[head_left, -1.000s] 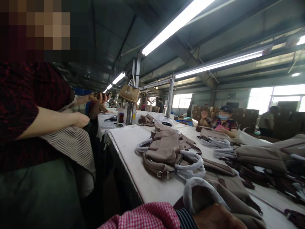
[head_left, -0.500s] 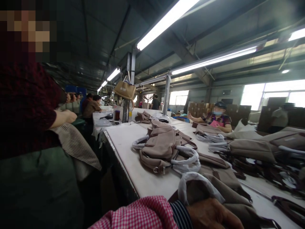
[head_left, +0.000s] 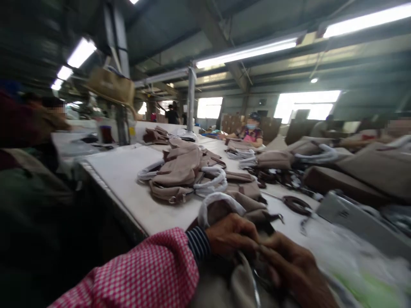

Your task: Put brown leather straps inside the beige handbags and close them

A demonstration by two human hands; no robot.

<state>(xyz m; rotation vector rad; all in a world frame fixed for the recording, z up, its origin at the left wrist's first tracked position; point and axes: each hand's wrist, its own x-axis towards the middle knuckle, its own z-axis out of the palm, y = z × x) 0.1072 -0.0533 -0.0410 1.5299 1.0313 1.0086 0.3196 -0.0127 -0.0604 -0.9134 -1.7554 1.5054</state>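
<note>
My left hand (head_left: pixel 233 234), in a pink checked sleeve with a striped cuff, is closed at the front of the white table (head_left: pixel 128 188). Its fingers pinch part of a taupe handbag (head_left: pixel 244 282) that lies under both hands. My right hand (head_left: pixel 293 265) meets it fingertip to fingertip, fingers curled on the same bag; motion smears the details. Just beyond my left hand stands a white-wrapped bag handle (head_left: pixel 220 203).
A heap of taupe handbags (head_left: pixel 183 173) with wrapped handles lies mid-table, more bags (head_left: pixel 353 167) and dark straps (head_left: pixel 297 205) to the right. A person (head_left: pixel 28 179) stands close at left. A seated worker (head_left: pixel 252 130) is far across. A bag (head_left: pixel 111 85) hangs from a post.
The view has swung right and down. Both of my hands now show on the bag at the front; before, only the left wrist showed. The person at left has slid toward the frame edge.
</note>
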